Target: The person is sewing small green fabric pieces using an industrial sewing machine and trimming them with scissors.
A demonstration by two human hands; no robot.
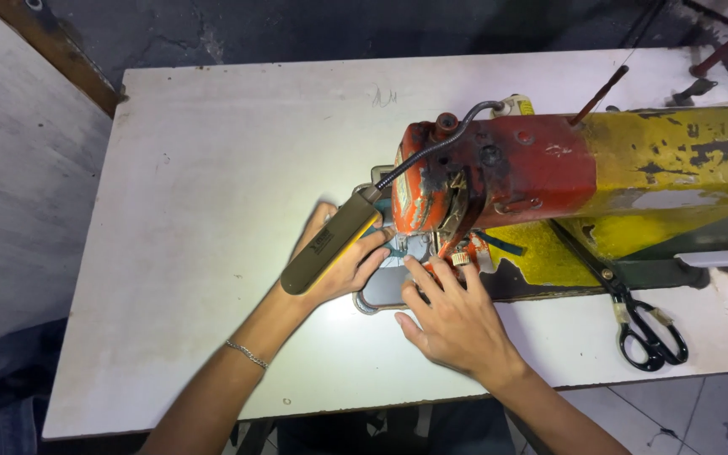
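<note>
An old sewing machine (549, 168), red at the head and worn yellow along the arm, stands on a white table (212, 168). My left hand (339, 265) lies flat at the needle area, its fingers pressing a small teal strip (398, 247) on the metal plate. My right hand (457, 316) rests palm down just in front of the needle, fingertips touching the same spot. A flexible-neck lamp (326, 244) hangs over my left hand and partly hides it. The needle itself is hidden by the machine head.
Black-handled scissors (646, 333) lie on the table at the right, blades pointing under the machine. A wooden board (18, 168) stands left of the table. Dark floor lies beyond the far edge. A thin bracelet is on my left wrist.
</note>
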